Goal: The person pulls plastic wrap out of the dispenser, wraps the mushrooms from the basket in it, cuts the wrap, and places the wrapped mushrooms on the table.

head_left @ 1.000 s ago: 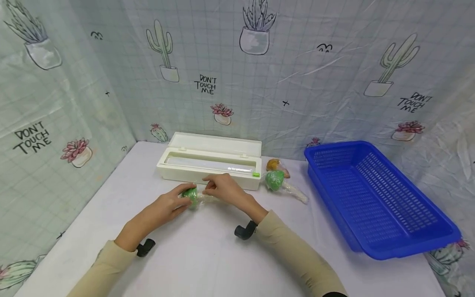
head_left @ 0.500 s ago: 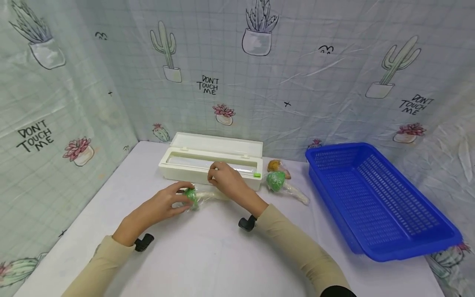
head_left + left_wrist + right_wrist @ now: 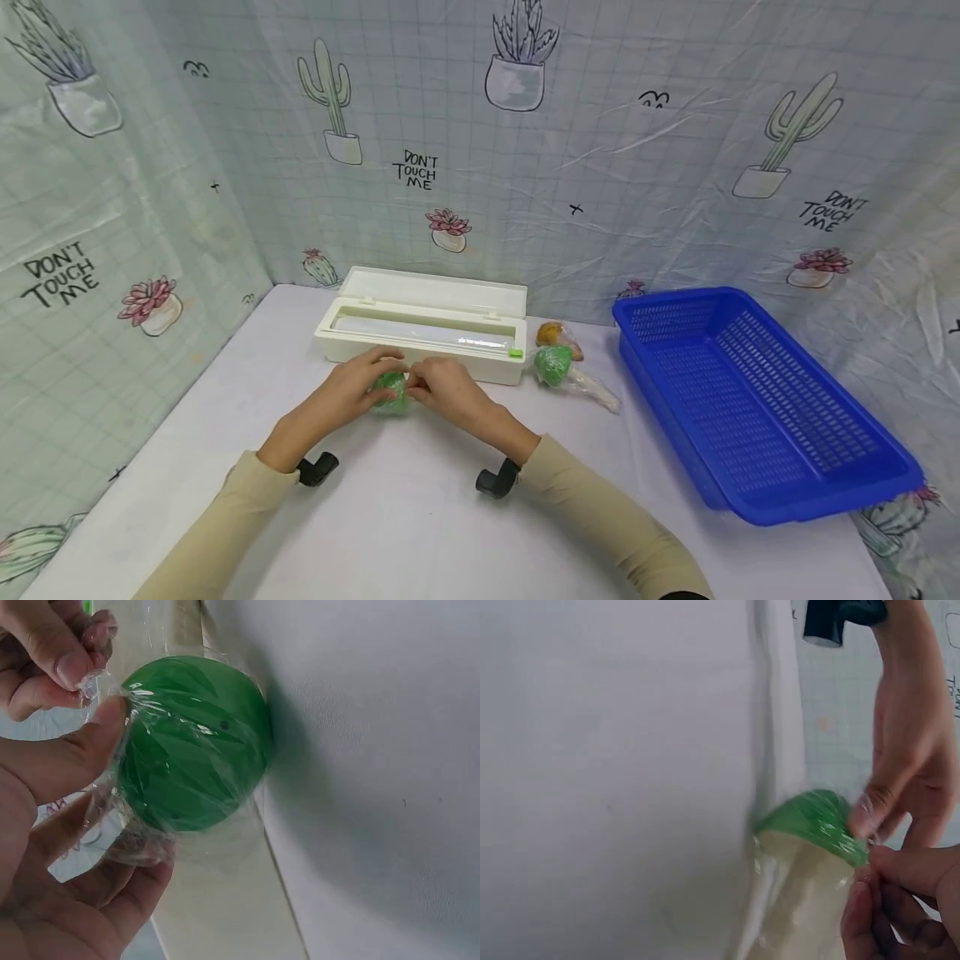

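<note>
A mushroom with a green cap and a pale stem is wrapped in clear cling film, in front of the white box. My left hand holds it from the left, thumb and fingers around the cap, as the left wrist view shows on the green cap. Close beside it, my right hand pinches a gathered bit of cling film at the cap's edge. From the right wrist side the stem shows under the film; in the head view my right hand hides it.
The white box stands with its lid up, a film roll inside. To its right lie another wrapped green-capped mushroom and a wrapped yellow-brown item. A blue plastic basket stands at the right.
My right hand lifted toward the box, then came back down and left to the cap. The left hand moved slightly up and right, and the two hands are now closer together.
</note>
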`<control>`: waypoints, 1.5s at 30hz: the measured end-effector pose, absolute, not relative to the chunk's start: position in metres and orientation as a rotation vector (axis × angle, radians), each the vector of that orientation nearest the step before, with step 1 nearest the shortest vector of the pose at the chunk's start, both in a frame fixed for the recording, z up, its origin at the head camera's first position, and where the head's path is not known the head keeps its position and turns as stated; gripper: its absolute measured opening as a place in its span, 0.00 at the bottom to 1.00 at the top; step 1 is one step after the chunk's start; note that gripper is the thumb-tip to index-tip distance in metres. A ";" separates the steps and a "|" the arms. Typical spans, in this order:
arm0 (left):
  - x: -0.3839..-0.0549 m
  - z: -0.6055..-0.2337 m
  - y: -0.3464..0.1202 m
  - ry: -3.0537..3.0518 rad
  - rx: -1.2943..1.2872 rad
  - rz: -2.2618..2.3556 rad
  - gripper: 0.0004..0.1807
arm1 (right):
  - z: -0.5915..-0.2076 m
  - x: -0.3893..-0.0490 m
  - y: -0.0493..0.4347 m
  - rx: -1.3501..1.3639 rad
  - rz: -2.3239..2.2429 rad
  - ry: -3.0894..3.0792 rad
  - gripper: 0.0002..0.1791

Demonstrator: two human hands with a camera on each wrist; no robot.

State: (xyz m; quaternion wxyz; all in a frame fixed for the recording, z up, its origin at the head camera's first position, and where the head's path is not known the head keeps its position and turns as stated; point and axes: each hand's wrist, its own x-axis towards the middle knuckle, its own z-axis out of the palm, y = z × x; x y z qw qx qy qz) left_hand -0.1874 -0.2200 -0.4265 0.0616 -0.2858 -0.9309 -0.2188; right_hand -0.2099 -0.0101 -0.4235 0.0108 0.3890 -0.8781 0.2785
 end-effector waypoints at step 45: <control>-0.184 -0.440 -0.235 -2.835 -0.493 -0.943 0.35 | -0.440 -0.210 0.023 1.057 0.370 -2.818 0.04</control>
